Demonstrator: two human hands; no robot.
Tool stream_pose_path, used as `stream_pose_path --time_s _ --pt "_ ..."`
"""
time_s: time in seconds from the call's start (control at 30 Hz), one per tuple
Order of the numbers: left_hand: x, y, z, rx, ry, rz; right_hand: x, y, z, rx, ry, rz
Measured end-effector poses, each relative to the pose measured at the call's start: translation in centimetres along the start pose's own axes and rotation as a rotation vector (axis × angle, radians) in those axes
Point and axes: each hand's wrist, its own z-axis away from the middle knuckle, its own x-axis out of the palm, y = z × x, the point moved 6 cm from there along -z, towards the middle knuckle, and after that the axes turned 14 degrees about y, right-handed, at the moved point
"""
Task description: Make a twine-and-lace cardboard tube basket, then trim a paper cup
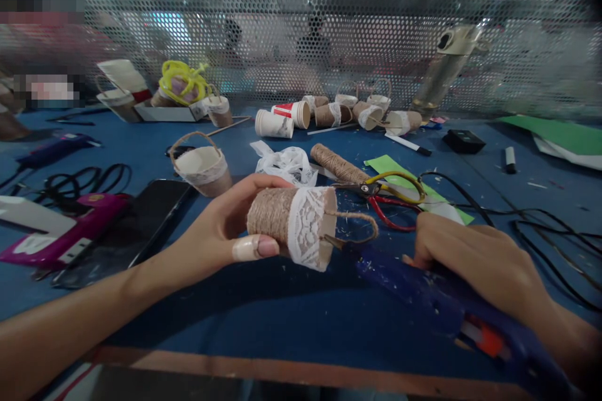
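My left hand (235, 219) is closed around a twine-wrapped paper cup (270, 219) lying on its side, its mouth to the right. White lace (308, 229) bands the cup near the rim, and a twine handle (364, 219) loops out from it. A bandage (247, 249) covers my left thumb. In my right hand (475, 257) is a blue hot glue gun (414, 291). Its nozzle points left and meets the cup's rim near the handle's lower end; whether it presses on it I cannot tell. My right fingers are partly hidden behind the glue gun.
Scissors (371, 188), a twine roll (341, 164) and loose lace (286, 163) lie just beyond the cup. A small finished basket (202, 169) stands left. A phone (136, 232), a magenta glue gun (89, 232) and black cables (555, 244) occupy the sides. A perforated metal screen (301, 25) rises behind.
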Motion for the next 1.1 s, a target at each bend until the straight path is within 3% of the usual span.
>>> stream_pose_path --time_s 0.3,1.1 --pt "0.15 0.47 -0.48 0.089 -0.009 -0.021 0.36 0.15 0.36 -0.061 -0.004 -0.009" --pt "0.06 0.55 -0.23 0.121 -0.011 -0.101 0.38 -0.39 0.15 -0.094 0.029 0.094"
